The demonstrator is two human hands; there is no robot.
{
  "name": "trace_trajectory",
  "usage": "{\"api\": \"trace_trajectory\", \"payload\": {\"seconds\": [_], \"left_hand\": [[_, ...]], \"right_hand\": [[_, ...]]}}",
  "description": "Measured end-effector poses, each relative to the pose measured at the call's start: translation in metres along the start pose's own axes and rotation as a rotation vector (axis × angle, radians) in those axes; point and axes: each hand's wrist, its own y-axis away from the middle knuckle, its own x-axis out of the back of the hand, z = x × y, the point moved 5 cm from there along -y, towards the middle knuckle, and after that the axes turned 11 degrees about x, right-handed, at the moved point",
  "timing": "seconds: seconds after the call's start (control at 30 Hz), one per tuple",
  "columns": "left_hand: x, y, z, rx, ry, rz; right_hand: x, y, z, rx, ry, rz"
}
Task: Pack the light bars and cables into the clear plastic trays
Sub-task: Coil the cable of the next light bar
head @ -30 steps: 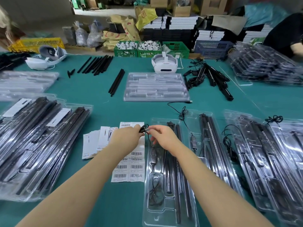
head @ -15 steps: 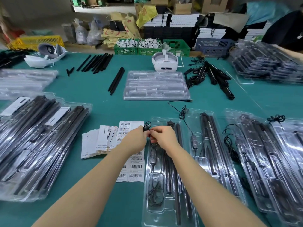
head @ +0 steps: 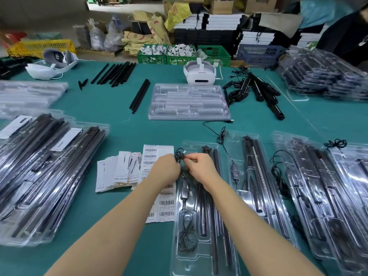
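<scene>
While both your forearms reach forward over the green table [head: 111, 124], your hands meet above the top end of the clear tray [head: 201, 261] directly in front of you. Your left hand [head: 166, 169] is curled knuckles-up, its grip pinched closed on a small black coil of cable [head: 178, 154]. Your right hand [head: 200, 167] faces it, thumb and forefinger closed on the same cable just beside the left fingertips, wrist bent slightly inward. The two hands nearly touch. Below them the tray already carries black light bars [head: 216, 206] along its right side and another cable with an inline controller [head: 185, 189] in its left compartments. A sheet of barcode labels [head: 166, 204] lies under your left wrist, touching the tray's left edge.
</scene>
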Motion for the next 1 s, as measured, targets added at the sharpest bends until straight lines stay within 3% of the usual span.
{"api": "trace_trajectory", "payload": {"seconds": [0.07,0.17,0.27,0.43,0.7,1.0], "left_hand": [[0.000,0.000,0.001,0.003,0.001,-0.005],[-0.001,0.000,0.005,0.017,-0.003,-0.020],[0.002,-0.001,0.008,0.040,0.013,-0.026],[0.001,-0.008,0.003,0.145,0.237,-0.101],[-0.004,-0.013,-0.002,0.164,0.438,-0.213],[0.005,0.003,0.012,0.086,0.511,-0.311]], "right_hand": [[0.004,0.005,-0.007,0.109,0.226,0.014],[0.008,0.024,-0.013,0.227,0.537,0.165],[-0.006,0.037,-0.002,0.180,0.782,0.082],[-0.022,0.039,0.015,0.051,0.826,-0.071],[-0.020,0.042,0.018,0.099,0.702,0.009],[-0.025,0.041,0.022,0.098,0.770,-0.020]]}}
